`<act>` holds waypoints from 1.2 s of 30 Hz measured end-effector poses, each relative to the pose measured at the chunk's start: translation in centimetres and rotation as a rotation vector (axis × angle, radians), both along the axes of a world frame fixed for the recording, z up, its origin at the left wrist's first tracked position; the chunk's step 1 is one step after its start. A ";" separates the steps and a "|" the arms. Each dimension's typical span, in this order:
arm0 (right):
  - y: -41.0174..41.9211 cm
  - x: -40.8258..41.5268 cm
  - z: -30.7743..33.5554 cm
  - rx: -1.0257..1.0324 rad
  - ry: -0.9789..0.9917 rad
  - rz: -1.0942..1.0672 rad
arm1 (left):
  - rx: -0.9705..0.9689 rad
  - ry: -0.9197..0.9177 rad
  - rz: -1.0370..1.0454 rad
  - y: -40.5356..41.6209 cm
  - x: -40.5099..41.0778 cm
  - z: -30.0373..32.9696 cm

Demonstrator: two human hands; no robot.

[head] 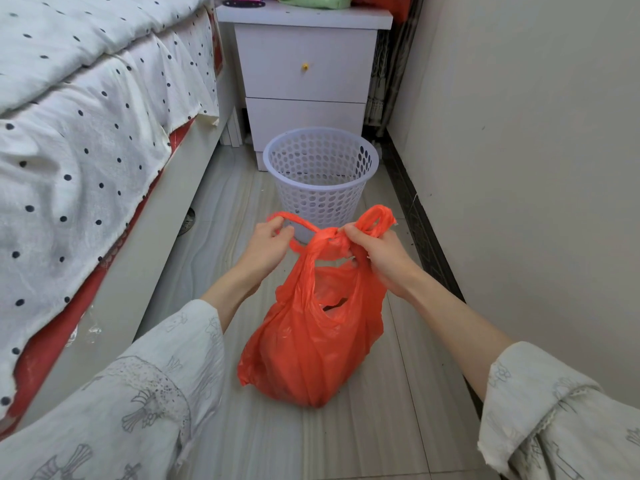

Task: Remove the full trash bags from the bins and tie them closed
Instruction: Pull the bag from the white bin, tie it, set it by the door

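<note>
While the orange plastic trash bag (308, 344) rests on the floor, both hands tie its handles.
Left hand (268, 245) and right hand (375, 252), each pinching a handle loop, pull apart to tighten the knot; the white perforated plastic bin (320, 178) stands empty behind.

Pale striped floor tiles (221, 278) run below the fingers. Left of them stands a bed (86, 140) under a dotted white cover; beyond them a white two-drawer nightstand (304, 81); right of them a plain cream wall (536, 150) with dark skirting (422, 230).

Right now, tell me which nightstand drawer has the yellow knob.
The upper drawer of the white nightstand: a small yellow knob sits at its centre. The lower drawer, behind the white basket, shows none.
</note>
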State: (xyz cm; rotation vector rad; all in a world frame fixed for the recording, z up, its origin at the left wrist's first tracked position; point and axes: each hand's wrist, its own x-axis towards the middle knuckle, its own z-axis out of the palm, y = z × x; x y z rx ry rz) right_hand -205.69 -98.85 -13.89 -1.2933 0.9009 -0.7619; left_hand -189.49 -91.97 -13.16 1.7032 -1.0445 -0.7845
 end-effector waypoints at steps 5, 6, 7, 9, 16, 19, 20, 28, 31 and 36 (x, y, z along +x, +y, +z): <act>-0.1 -0.1 0.0 0.095 -0.126 -0.012 | -0.156 0.871 0.005 0.1 0.0 1.1; -0.1 0.2 0.2 0.102 -0.140 -0.037 | -0.199 1.002 0.013 -0.1 0.0 1.2; 0.0 0.6 0.3 0.116 -0.148 -0.082 | -0.242 1.123 0.041 -0.4 -0.2 1.3; -0.1 1.3 0.7 0.182 -0.187 -0.198 | -0.293 1.290 0.157 -1.1 -0.6 1.4; -0.7 0.7 1.0 0.582 -0.488 -0.378 | -0.218 0.585 0.232 -1.3 -0.2 0.1; -1.1 -1.0 -0.3 0.655 -0.475 -0.444 | -0.155 0.136 0.217 -0.7 1.2 -1.2; -1.2 -1.7 -0.8 0.661 -0.437 -0.470 | -0.131 -0.018 0.224 -0.5 1.5 -1.7; -1.4 -5.8 -3.4 0.554 0.010 -0.646 | -0.026 -0.373 0.239 2.4 2.7 -4.2; -1.5 -7.2 -4.2 0.545 0.102 -0.683 | 0.006 -0.376 0.223 3.0 3.0 -5.5; -2.0 -8.9 -4.9 0.536 0.203 -0.739 | 0.059 -0.354 0.256 3.4 3.5 -5.9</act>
